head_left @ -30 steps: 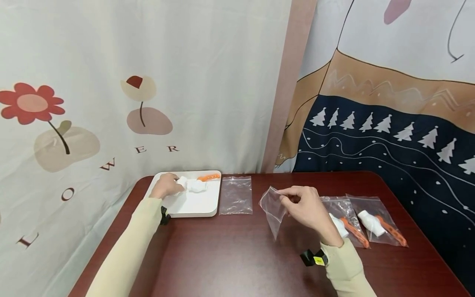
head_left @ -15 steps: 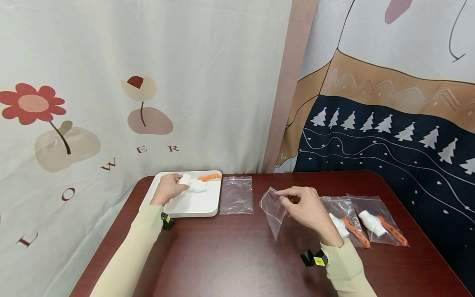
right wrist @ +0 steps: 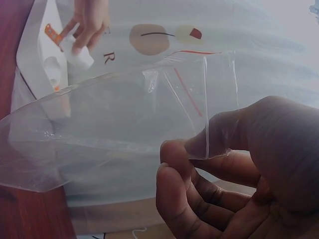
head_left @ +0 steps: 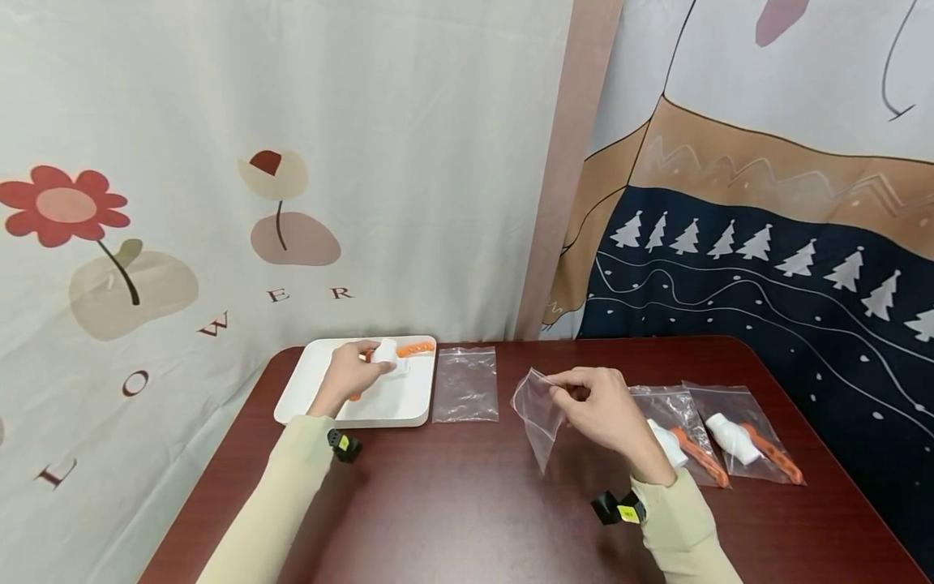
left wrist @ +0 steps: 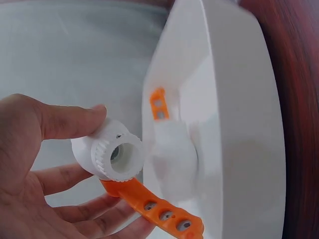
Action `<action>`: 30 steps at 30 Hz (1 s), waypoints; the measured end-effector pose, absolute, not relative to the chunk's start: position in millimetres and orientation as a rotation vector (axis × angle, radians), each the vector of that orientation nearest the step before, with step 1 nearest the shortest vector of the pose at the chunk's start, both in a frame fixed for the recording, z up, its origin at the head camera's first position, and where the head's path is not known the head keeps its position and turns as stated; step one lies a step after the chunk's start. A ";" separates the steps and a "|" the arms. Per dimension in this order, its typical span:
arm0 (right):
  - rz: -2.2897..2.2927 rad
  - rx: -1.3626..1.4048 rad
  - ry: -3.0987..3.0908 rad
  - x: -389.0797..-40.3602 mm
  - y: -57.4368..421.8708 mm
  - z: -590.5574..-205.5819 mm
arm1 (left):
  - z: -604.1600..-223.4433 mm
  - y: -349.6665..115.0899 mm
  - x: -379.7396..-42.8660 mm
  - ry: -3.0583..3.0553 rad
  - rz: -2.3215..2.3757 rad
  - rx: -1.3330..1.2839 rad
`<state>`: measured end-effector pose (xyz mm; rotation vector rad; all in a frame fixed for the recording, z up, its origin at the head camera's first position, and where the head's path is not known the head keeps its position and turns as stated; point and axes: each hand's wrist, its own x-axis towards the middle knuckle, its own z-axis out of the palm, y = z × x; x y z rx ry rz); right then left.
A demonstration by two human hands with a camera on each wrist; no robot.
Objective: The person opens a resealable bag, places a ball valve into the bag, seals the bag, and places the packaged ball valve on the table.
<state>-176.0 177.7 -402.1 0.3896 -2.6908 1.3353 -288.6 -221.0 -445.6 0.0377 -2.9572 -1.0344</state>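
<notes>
Over the white tray (head_left: 292, 403), my left hand (head_left: 349, 375) grips a white plastic ball valve (left wrist: 117, 152) with an orange lever handle (left wrist: 159, 211), between thumb and fingers. The valve's round, ribbed open end faces the left wrist camera. Another such valve (left wrist: 174, 162) lies in the tray behind it, partly blurred; its orange handle (head_left: 416, 349) shows at the tray's far side. My right hand (head_left: 601, 410) pinches a clear zip bag (head_left: 538, 414) at its top corner with thumb and forefinger. The bag hangs above the table, and its red seal line shows in the right wrist view.
A flat clear zip bag (head_left: 465, 385) lies right of the tray. Beyond my right hand lie two bags, each holding a valve: the nearer bagged valve (head_left: 698, 457) is partly hidden by the hand, the farther bagged valve (head_left: 733, 438) is not. A curtain (head_left: 438, 203) hangs behind the table.
My left hand has lifted the valve out of the tray and moved right with it, turning it so that its orange handle shows. The right hand and its bag have stayed still.
</notes>
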 end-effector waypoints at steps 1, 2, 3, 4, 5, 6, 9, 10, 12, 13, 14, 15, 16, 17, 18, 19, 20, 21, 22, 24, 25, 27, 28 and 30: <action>1.335 0.391 -2.690 -176.1 177.7 -402.0 | -444.9 -217.7 -287.0 -2.948 -1.051 0.030; 1.334 0.393 -2.689 -176.1 177.6 -401.9 | -444.1 -214.2 -285.5 -2.937 -1.068 0.024; 1.333 0.395 -2.689 -176.1 177.6 -401.8 | -443.0 -210.6 -283.8 -2.927 -1.084 0.022; 1.331 0.398 -2.689 -176.0 177.5 -401.7 | -441.9 -207.0 -282.0 -2.913 -1.102 0.017; 1.330 0.400 -2.690 -176.0 177.4 -401.7 | -440.7 -203.4 -280.0 -2.901 -1.115 0.016; 1.328 0.402 -2.690 -175.9 177.2 -401.7 | -439.3 -199.9 -277.8 -2.889 -1.135 0.013; 1.323 0.402 -2.691 -176.1 176.7 -402.0 | -435.7 -189.7 -271.2 -2.845 -1.209 -0.002; 1.322 0.403 -2.692 -176.2 176.4 -402.1 | -434.3 -186.7 -268.7 -2.829 -1.240 -0.009; 1.321 0.403 -2.692 -176.4 175.9 -402.4 | -431.6 -180.5 -263.5 -2.793 -1.299 -0.021; 1.322 0.404 -2.692 -176.5 175.7 -402.5 | -430.3 -177.5 -260.9 -2.774 -1.325 -0.027; 1.324 0.403 -2.693 -176.6 175.5 -402.7 | -429.2 -174.5 -258.5 -2.755 -1.346 -0.033; 1.327 0.402 -2.693 -176.6 175.3 -402.8 | -428.0 -171.6 -256.2 -2.734 -1.366 -0.037; 1.328 0.400 -2.694 -176.6 175.2 -402.8 | -426.9 -168.8 -254.0 -2.714 -1.381 -0.040; 1.330 0.397 -2.694 -176.6 175.2 -402.7 | -425.8 -165.8 -252.1 -2.695 -1.395 -0.045; 1.331 0.395 -2.694 -176.5 175.2 -402.6 | -424.8 -163.1 -250.3 -2.679 -1.410 -0.051; 1.334 0.393 -2.693 -176.4 175.3 -402.5 | -423.6 -160.1 -248.3 -2.665 -1.430 -0.054; 1.335 0.391 -2.692 -176.4 175.3 -402.5 | -422.3 -157.3 -246.3 -2.654 -1.448 -0.056; 1.336 0.391 -2.691 -176.3 175.4 -402.4 | -421.1 -154.6 -244.3 -2.643 -1.463 -0.058; 1.337 0.389 -2.692 -176.2 175.4 -402.3 | -419.9 -151.9 -242.5 -2.630 -1.481 -0.062; 1.340 0.386 -2.693 -175.9 175.3 -402.2 | -417.5 -146.6 -238.9 -2.604 -1.522 -0.072; 1.340 0.385 -2.694 -175.7 175.3 -402.1 | -416.4 -144.2 -237.2 -2.591 -1.546 -0.076; 1.339 0.380 -2.697 -175.4 175.1 -402.2 | -414.8 -140.6 -234.6 -2.566 -1.595 -0.088; 1.339 0.378 -2.698 -175.3 175.0 -402.2 | -414.0 -139.2 -233.3 -2.555 -1.625 -0.093; 1.335 0.379 -2.699 -175.1 174.7 -402.4 | -412.7 -137.5 -230.9 -2.540 -1.690 -0.104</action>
